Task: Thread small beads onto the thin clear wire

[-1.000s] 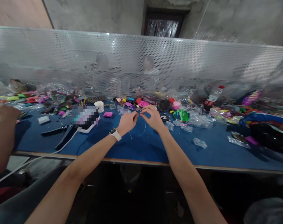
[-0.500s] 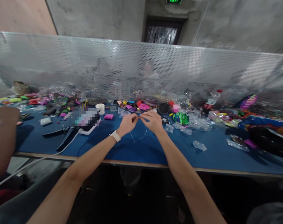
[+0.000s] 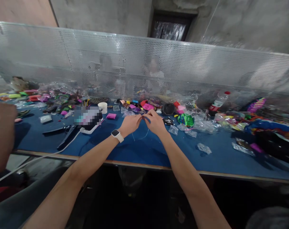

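Observation:
Over the blue table (image 3: 139, 156), my left hand (image 3: 130, 124) and my right hand (image 3: 155, 122) meet fingertip to fingertip. Both are closed in a pinch. A thin, pale thread (image 3: 141, 138) hangs in a loop below them, its ends running up to the fingers of each hand. Anything else between the fingertips is too small to make out. A watch with a light strap (image 3: 117, 135) is on my left wrist. Just behind the hands lie a pink piece (image 3: 148, 107) and a round black lid-like object (image 3: 168, 109).
A white cup (image 3: 102, 107), pink packet (image 3: 111, 116) and phone with white cable (image 3: 89, 122) lie left. Clear bags (image 3: 203, 148) and a red-capped bottle (image 3: 218, 103) are right. A perforated metal screen (image 3: 134, 63) stands behind. Another person's arm (image 3: 2, 136) is far left.
My hands have drawn closer together and my left wrist has turned, showing the watch face. The thread loop hangs a little higher. The view has tilted slightly down.

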A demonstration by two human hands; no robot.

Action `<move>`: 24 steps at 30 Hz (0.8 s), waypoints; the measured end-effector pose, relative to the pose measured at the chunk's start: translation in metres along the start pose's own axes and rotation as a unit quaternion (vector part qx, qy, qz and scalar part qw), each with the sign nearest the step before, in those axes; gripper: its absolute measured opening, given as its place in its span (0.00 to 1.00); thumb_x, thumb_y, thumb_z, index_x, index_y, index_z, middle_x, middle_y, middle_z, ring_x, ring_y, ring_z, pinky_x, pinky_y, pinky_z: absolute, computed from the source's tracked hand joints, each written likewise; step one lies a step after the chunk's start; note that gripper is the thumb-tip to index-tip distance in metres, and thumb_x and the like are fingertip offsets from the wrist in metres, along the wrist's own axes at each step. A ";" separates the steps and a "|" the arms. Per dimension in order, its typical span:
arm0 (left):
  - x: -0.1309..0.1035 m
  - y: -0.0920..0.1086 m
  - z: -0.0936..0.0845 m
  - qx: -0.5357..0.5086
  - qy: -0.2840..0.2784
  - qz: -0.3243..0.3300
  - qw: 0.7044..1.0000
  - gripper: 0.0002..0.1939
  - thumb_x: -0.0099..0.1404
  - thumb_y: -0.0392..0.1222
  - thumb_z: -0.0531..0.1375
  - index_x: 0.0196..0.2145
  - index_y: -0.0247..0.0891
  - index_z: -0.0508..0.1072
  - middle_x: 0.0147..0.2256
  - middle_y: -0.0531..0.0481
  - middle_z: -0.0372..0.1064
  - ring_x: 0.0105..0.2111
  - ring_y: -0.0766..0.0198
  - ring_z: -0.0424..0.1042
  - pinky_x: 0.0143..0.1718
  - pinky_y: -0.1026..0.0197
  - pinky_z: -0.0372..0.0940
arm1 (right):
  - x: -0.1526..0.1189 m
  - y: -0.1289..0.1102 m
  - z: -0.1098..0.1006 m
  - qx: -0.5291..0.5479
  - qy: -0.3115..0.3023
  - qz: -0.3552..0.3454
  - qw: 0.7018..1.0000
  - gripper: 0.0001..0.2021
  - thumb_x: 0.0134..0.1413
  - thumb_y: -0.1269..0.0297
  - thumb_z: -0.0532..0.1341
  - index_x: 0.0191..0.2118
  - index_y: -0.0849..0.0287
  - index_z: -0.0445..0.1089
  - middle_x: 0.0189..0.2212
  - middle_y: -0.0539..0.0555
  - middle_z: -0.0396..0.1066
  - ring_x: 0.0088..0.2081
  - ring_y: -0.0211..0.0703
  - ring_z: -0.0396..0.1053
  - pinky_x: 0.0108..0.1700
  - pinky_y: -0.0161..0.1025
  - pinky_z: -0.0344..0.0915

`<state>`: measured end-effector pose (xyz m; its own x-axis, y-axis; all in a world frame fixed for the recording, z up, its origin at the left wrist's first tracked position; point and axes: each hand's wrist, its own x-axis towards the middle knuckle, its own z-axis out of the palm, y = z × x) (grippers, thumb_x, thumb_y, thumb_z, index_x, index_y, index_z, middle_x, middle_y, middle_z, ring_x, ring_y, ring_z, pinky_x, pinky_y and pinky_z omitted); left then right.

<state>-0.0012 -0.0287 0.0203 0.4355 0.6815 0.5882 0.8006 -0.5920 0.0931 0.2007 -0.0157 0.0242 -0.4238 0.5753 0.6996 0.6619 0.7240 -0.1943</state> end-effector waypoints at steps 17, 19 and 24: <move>0.003 0.007 -0.019 0.109 -0.024 0.061 0.992 0.16 0.78 0.36 0.51 0.53 0.36 0.77 0.38 0.41 0.77 0.35 0.56 0.77 0.38 0.56 0.65 | 0.006 0.007 0.006 0.175 -0.046 0.071 0.981 0.10 0.72 0.60 0.57 0.39 0.55 0.72 0.39 0.54 0.62 0.41 0.48 0.65 0.48 0.48 0.68; 0.003 0.006 -0.017 0.106 -0.017 0.063 0.992 0.17 0.78 0.35 0.50 0.52 0.35 0.77 0.36 0.41 0.77 0.34 0.56 0.77 0.38 0.56 0.65 | 0.005 0.005 0.004 0.159 -0.026 0.074 0.984 0.09 0.71 0.59 0.58 0.41 0.55 0.74 0.41 0.55 0.62 0.38 0.47 0.64 0.46 0.48 0.68; 0.003 0.004 -0.013 0.113 -0.015 0.071 0.991 0.16 0.78 0.34 0.50 0.51 0.34 0.78 0.35 0.41 0.77 0.33 0.56 0.76 0.36 0.55 0.64 | 0.003 -0.001 -0.002 0.101 -0.008 0.041 0.994 0.07 0.70 0.64 0.59 0.46 0.54 0.75 0.46 0.58 0.63 0.42 0.50 0.68 0.50 0.53 0.70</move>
<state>-0.0021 -0.0352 0.0330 0.5603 0.6123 0.5578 0.8000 -0.5745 -0.1729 0.2000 -0.0153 0.0277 -0.3851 0.6404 0.6645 0.5576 0.7352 -0.3854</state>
